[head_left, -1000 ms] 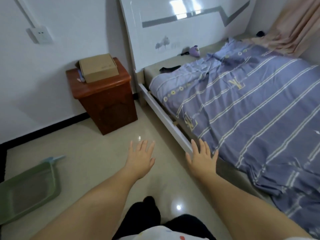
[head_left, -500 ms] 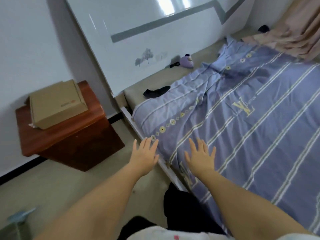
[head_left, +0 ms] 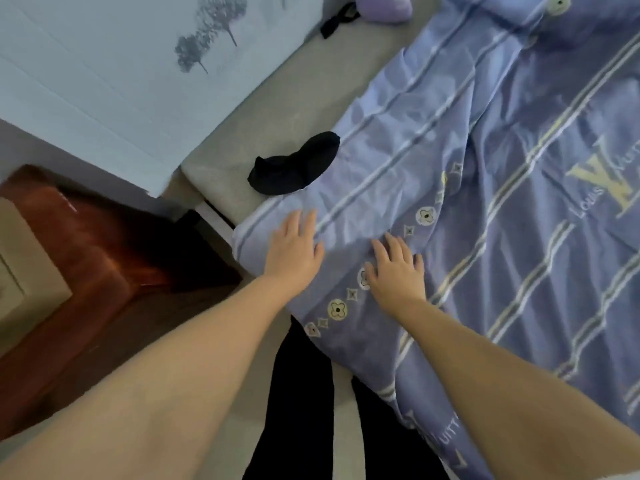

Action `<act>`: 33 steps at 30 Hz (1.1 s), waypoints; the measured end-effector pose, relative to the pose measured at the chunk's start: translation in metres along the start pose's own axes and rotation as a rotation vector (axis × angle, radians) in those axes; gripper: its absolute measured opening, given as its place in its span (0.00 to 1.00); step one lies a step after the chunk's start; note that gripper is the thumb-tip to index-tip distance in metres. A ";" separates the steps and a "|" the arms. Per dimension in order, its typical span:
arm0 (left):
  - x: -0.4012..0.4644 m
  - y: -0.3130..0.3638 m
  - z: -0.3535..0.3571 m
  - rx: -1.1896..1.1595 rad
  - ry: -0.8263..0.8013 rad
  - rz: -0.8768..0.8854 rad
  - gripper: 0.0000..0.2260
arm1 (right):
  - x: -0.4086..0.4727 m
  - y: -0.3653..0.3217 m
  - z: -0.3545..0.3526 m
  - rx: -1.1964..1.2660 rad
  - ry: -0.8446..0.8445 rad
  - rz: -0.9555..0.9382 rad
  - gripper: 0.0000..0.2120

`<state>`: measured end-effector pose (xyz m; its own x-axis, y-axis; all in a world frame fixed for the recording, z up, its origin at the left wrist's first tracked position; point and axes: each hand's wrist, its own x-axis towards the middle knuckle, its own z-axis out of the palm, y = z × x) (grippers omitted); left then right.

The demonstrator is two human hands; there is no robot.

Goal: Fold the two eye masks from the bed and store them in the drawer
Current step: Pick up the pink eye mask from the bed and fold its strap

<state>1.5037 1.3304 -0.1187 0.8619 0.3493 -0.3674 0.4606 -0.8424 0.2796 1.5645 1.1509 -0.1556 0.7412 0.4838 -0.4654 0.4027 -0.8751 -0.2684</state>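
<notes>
Both hands are spread wide and hold nothing. The left hand hovers palm down over the near-left corner of the striped quilt, and the right hand lies just to its right, over the row of flower motifs; whether either palm presses the cloth cannot be told.

Just beyond the left hand, the black eye mask lies crumpled on the bare mattress, its right end touching or slightly tucked under the quilt edge. The purple eye mask sits far up the mattress near the headboard, cut off by the top of the frame, with its black strap trailing to the left. The wooden nightstand stands to the left of the bed, a cardboard box on top; its drawer is not visible from this angle.

Risks, as judged: a grab at the black mask may catch the quilt edge with it and drag the cover. The dark fabric hides its own outline, so a fold could begin off-centre. The purple mask calls for a long lean across the bed, and its loose strap could snag or trail during folding.

Compared with half a second earlier, the view has closed in on the head of the bed: the hands, then at the bed's edge, now lie over the quilt, and the black mask is much nearer the left hand.
</notes>
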 end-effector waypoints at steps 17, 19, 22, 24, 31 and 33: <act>0.143 -0.035 -0.035 -0.170 0.085 -0.014 0.10 | 0.016 0.008 0.055 -0.092 0.060 0.008 0.27; 0.121 -0.019 -0.059 -0.319 0.075 -0.050 0.15 | 0.015 0.002 0.033 -0.015 -0.067 0.042 0.27; 0.066 0.007 -0.096 -0.755 0.021 -0.156 0.10 | 0.006 -0.018 -0.029 0.423 -0.080 0.118 0.23; 0.021 0.025 -0.120 -1.015 0.003 -0.227 0.12 | -0.014 -0.036 -0.082 0.795 0.016 0.126 0.20; -0.120 0.082 -0.166 -1.348 0.250 -0.249 0.11 | -0.118 -0.074 -0.206 0.980 -0.046 -0.354 0.27; -0.154 0.096 -0.175 -1.247 0.345 -0.183 0.25 | -0.144 -0.078 -0.227 0.889 -0.009 -0.425 0.25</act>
<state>1.4522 1.2679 0.1198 0.6903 0.6609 -0.2946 0.3012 0.1077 0.9474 1.5481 1.1471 0.1236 0.6228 0.7592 -0.1888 0.0812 -0.3027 -0.9496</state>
